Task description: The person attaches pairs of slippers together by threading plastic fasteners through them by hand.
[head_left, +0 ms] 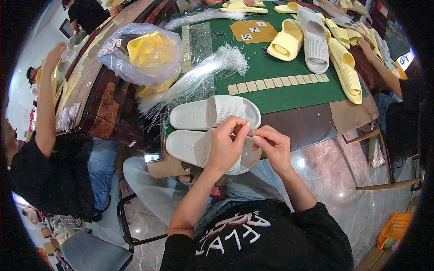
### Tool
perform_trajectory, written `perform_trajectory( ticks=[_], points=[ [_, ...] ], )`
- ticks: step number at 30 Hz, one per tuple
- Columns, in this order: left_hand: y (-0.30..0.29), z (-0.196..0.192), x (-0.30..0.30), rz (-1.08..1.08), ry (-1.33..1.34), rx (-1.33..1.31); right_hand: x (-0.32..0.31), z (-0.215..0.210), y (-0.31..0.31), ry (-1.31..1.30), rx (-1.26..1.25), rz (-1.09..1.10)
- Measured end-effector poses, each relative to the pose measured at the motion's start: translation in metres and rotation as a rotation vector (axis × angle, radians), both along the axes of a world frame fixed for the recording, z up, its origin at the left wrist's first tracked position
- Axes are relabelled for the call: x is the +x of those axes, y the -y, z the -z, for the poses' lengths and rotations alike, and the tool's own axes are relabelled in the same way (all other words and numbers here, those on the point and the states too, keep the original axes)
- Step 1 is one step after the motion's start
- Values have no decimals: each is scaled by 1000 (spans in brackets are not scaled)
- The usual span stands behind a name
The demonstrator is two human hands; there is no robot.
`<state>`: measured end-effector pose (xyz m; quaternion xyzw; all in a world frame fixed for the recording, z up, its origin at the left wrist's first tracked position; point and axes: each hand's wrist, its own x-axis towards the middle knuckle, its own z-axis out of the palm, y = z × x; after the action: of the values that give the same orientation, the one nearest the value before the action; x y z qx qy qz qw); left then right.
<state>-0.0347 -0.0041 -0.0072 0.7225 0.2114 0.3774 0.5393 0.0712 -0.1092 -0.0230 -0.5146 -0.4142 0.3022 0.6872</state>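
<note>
Nearest, at the bottom center of the frame, is your black shirt (271, 235). Above it, at the center, your left hand (227, 143) and right hand (276, 148) meet fingertip to fingertip, each closed in a pinch over the nearer grey slide (187, 145); whatever sits between your fingertips is too small to tell. That slide lies sole down near the surface's edge, toe to the right, with the farther grey slide (192, 115) alongside it, pointing the same way. Just beyond, left of center, a bundle of clear strands (199, 81) stretches diagonally across the green-topped surface (280, 102), and a row of pale tiles (278, 84) runs to its right. Farther off, a clear plastic bag (116, 61) with yellow contents sits upper left; yellow slides (287, 41) lie upper right, around more grey slides (312, 38).
</note>
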Motion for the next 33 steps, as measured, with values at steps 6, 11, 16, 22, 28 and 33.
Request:
perform_trajectory(
  ticks=[6,11,16,22,28,33],
  points=[
    [5,-7,0,-80,-96,276,-6,-4,6,-35,-76,33],
    [8,-4,0,-87,-93,263,-7,-4,5,-40,-142,74],
    [9,-4,-1,-90,-108,268,-4,3,4,-64,-99,72],
    [10,-2,0,-97,-113,284,-2,4,5,-89,-103,53],
    [10,-1,-1,-93,-114,297,-1,5,4,-88,-94,56],
    [10,0,0,-83,-133,301,0,5,2,-51,-66,75]
  ],
)
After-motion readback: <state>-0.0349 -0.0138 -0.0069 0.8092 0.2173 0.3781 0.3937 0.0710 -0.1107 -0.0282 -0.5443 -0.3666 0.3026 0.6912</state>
